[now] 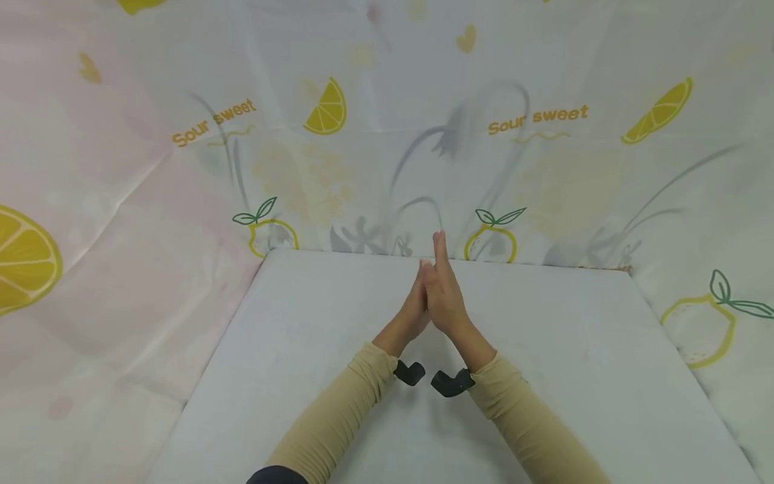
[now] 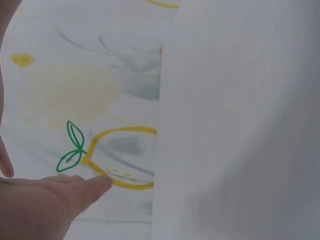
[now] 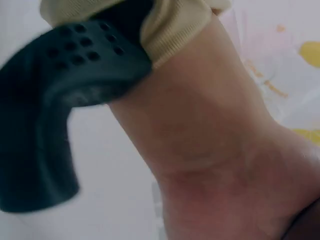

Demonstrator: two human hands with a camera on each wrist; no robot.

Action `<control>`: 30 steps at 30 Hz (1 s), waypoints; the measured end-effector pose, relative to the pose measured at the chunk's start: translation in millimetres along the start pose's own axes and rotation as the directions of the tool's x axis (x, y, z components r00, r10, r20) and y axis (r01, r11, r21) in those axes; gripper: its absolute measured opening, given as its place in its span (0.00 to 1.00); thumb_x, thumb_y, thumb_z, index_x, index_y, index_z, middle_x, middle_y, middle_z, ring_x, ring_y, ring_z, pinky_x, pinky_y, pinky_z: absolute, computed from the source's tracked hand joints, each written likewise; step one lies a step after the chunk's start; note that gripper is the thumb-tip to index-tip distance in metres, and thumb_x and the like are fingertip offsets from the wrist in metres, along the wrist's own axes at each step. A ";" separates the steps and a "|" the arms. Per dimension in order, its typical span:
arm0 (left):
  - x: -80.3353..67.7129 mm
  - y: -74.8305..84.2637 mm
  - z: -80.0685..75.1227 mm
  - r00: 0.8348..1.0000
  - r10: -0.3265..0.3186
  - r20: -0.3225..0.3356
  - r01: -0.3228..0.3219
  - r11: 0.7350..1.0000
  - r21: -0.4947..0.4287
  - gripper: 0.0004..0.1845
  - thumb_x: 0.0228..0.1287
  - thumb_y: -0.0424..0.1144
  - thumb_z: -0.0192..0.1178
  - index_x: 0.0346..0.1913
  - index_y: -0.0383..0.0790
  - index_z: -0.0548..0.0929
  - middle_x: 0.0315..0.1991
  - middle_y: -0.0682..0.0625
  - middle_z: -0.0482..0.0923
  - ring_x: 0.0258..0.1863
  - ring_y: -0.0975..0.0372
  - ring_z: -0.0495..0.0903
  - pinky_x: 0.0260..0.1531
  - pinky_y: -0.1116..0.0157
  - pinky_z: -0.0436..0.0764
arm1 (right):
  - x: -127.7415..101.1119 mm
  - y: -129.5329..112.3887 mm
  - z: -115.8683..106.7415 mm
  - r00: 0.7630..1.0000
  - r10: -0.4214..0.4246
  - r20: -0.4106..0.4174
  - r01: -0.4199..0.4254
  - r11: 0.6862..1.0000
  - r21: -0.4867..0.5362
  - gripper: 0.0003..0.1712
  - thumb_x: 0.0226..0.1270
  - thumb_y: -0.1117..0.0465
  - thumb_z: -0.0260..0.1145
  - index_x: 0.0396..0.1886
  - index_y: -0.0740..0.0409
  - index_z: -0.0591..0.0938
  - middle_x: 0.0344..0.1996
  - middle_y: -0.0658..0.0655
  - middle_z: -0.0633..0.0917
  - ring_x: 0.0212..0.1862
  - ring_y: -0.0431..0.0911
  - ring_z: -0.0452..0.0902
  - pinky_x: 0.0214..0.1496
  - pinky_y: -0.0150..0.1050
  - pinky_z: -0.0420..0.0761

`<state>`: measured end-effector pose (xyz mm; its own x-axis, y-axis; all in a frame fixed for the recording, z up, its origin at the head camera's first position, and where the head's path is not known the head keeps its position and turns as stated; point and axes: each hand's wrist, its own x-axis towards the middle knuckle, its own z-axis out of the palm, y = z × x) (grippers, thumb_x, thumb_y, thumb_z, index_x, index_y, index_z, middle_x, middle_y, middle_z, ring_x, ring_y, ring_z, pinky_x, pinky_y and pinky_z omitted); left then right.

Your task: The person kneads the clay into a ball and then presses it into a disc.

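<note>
My left hand and right hand meet palm to palm above the white table, in the middle of the head view. Straight fingers of the right hand point up and away, overlapping much of the left hand, whose fingers are mostly hidden behind it. No object shows between the palms. At the lower left of the left wrist view, part of a hand appears with its fingertips towards the patterned cloth. A bare wrist below a beige cuff fills much of the right wrist view.
The white table reaches back to a hanging cloth printed with lemons and the words "Sour sweet". Black curved mounts sit at both wrists, close to each other. Beige sleeves cover the forearms.
</note>
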<state>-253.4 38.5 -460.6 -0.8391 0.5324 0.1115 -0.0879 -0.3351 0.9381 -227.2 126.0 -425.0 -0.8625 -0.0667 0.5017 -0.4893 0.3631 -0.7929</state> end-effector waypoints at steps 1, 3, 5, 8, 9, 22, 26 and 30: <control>-0.6 -0.4 0.1 1.000 -0.008 0.022 0.008 1.000 -0.012 0.53 0.70 0.77 0.25 0.82 0.38 0.40 0.83 0.46 0.38 0.81 0.54 0.38 0.78 0.51 0.41 | 2.5 -0.7 -1.6 1.000 0.002 -0.005 -0.002 1.000 -0.006 0.40 0.83 0.47 0.39 0.83 0.59 0.39 0.82 0.54 0.48 0.81 0.46 0.41 0.81 0.48 0.45; -1.3 -0.5 0.3 0.998 -0.024 0.059 0.026 0.999 -0.025 0.60 0.62 0.83 0.28 0.82 0.38 0.43 0.82 0.46 0.42 0.80 0.54 0.41 0.77 0.50 0.43 | 7.6 1.3 -4.7 1.000 0.024 -0.010 -0.024 1.000 -0.012 0.41 0.84 0.45 0.40 0.83 0.58 0.39 0.82 0.53 0.47 0.81 0.44 0.41 0.81 0.46 0.45; -1.7 -0.1 0.2 0.995 -0.027 0.100 0.030 0.999 -0.033 0.65 0.56 0.87 0.30 0.81 0.36 0.49 0.79 0.42 0.52 0.79 0.53 0.48 0.77 0.49 0.47 | 12.1 5.1 -8.0 0.999 0.053 -0.007 -0.053 0.999 -0.004 0.41 0.84 0.44 0.40 0.83 0.58 0.39 0.82 0.51 0.46 0.81 0.43 0.40 0.81 0.45 0.45; -1.7 1.5 -0.6 0.989 0.012 0.150 -0.007 0.999 -0.039 0.62 0.59 0.85 0.25 0.80 0.36 0.51 0.74 0.39 0.57 0.75 0.54 0.55 0.76 0.49 0.50 | 16.0 12.4 -12.3 0.994 0.110 0.014 -0.110 0.994 0.018 0.40 0.84 0.44 0.39 0.84 0.55 0.39 0.82 0.51 0.44 0.79 0.48 0.51 0.81 0.45 0.45; -1.6 2.2 -0.9 0.986 0.032 0.162 -0.026 0.999 -0.038 0.60 0.62 0.83 0.22 0.81 0.37 0.49 0.75 0.40 0.56 0.75 0.55 0.54 0.76 0.49 0.49 | 16.2 14.2 -13.3 0.991 0.129 0.025 -0.129 0.991 0.020 0.40 0.84 0.43 0.39 0.84 0.54 0.39 0.83 0.52 0.44 0.79 0.50 0.53 0.81 0.47 0.46; 1.2 8.8 -6.1 0.990 0.047 -0.130 -0.038 0.997 0.065 0.49 0.70 0.76 0.27 0.83 0.50 0.40 0.83 0.50 0.41 0.81 0.55 0.41 0.77 0.45 0.45 | -11.2 14.7 3.4 0.980 0.154 0.125 -0.164 0.984 0.069 0.39 0.85 0.43 0.36 0.84 0.54 0.38 0.82 0.52 0.42 0.82 0.47 0.37 0.80 0.53 0.43; 3.3 9.1 -7.2 0.970 0.013 -0.244 0.007 0.996 0.083 0.45 0.73 0.71 0.31 0.83 0.47 0.46 0.82 0.48 0.49 0.81 0.54 0.46 0.76 0.45 0.47 | -17.8 6.5 7.6 0.991 0.091 0.096 -0.099 0.991 0.085 0.37 0.85 0.46 0.38 0.84 0.56 0.41 0.82 0.51 0.44 0.81 0.45 0.38 0.81 0.52 0.43; 5.5 8.3 -7.4 0.954 -0.002 -0.299 0.019 0.998 0.053 0.43 0.77 0.68 0.32 0.82 0.42 0.49 0.81 0.46 0.51 0.80 0.54 0.48 0.77 0.49 0.47 | -18.5 -2.3 8.3 0.998 0.010 0.056 -0.012 0.999 0.045 0.37 0.85 0.50 0.40 0.83 0.59 0.44 0.82 0.54 0.49 0.82 0.47 0.40 0.80 0.53 0.45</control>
<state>-262.7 32.9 -454.7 -0.9610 0.2766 0.0067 -0.0749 -0.2834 0.9561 -211.2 118.7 -435.3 -0.8729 -0.1148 0.4741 -0.4843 0.3214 -0.8138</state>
